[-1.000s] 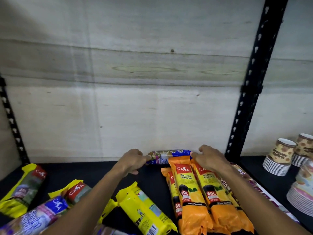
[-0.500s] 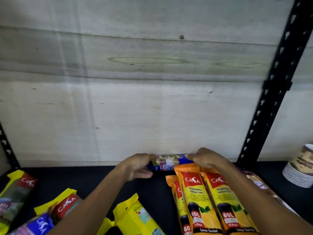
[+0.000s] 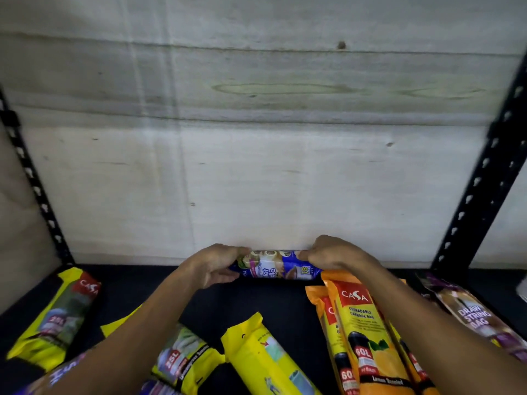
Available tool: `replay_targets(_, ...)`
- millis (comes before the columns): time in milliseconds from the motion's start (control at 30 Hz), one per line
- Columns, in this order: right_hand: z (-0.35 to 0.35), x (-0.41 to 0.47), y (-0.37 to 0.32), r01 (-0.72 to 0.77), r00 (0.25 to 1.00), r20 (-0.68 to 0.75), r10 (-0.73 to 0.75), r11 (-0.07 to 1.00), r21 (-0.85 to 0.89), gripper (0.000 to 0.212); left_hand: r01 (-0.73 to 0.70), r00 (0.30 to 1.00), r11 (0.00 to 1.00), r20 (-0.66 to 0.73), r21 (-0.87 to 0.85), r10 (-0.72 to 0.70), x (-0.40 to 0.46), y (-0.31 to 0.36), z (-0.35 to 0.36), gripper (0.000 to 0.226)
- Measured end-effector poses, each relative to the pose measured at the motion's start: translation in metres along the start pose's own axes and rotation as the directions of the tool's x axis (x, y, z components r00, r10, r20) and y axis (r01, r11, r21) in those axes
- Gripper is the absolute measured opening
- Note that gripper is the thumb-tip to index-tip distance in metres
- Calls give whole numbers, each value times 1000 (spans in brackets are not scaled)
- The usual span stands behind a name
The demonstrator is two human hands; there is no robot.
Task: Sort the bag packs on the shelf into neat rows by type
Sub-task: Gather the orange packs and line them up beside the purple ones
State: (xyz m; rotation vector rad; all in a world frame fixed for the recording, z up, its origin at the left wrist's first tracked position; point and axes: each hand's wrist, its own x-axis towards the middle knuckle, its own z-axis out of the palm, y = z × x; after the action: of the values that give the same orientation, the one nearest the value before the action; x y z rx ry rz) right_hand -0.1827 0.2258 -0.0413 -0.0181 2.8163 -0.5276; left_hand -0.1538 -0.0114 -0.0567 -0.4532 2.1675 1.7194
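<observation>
Black shelf [image 3: 271, 303], pale board wall behind. Orange packs [image 3: 368, 337] in row at right, glossy, flat; yellow packs [image 3: 265, 363] scattered front-left, crinkly film. Blue roll pack [image 3: 278, 269] lies crosswise at back, against wall. Left hand [image 3: 215, 266], right hand [image 3: 330, 256]: fingers curled round its ends. Best: turn lengthwise, keep grip even, slippery wrapper.

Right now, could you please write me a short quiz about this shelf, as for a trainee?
1. True or false: both hands hold the blue pack.
2. The blue pack lies: A) on the orange packs; B) crosswise at the back wall; C) on the yellow pack.
3. Which pack lies right of the orange packs?

Key: 1 true: left hand, right hand. 2 B. 3 The purple drawstring pack.
</observation>
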Motion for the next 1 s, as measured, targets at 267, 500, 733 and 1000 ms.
replay_targets(267, 20, 3, -57, 109, 993, 48, -109, 994, 1, 50, 9, 995, 998, -95, -67, -16, -2, -19, -56, 39)
replay_targets(500, 36, 5, -80, 140, 985, 84, -151, 983, 117, 53, -31, 978, 994, -209, -106, 8, -10, -29, -80, 18)
replay_targets(733, 45, -16, -76, 185, 983, -20, -185, 983, -10, 60, -54, 920, 947, -354, 316, 170, -33, -44, -84, 75)
replay_targets(1000, 61, -80, -59, 185, 982, -29, -185, 983, -22, 82, 71, 899, 578, -303, 813, 317, -77, -61, -77, 53)
